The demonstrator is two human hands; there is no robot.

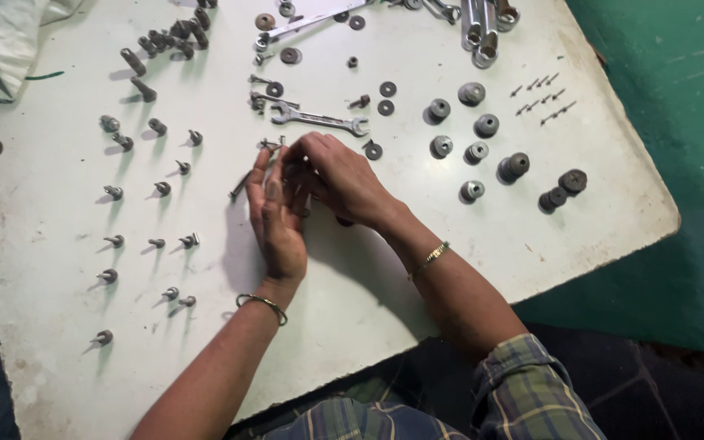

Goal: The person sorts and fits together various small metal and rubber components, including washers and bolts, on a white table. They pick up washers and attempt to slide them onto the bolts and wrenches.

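My left hand (277, 220) lies palm up on the white table (59, 342), fingers stretched toward the centre. My right hand (337, 175) curls over the left hand's fingertips, and its fingers pinch something small and dark there; the piece itself is mostly hidden. A dark bolt (240, 186) lies just left of my left fingers. An open-ended spanner (319, 120) rests right above both hands. A washer (373, 151) sits beside my right hand's knuckles.
Small bolts (161, 188) stand in rows on the left. Round sockets (472, 191) and dark nuts (572, 181) lie at the right, thin screws (541, 96) further back. Washers (388, 89), more spanners (287, 33) and sockets (482, 33) crowd the far edge. Green floor (677, 163) lies beyond the right edge.
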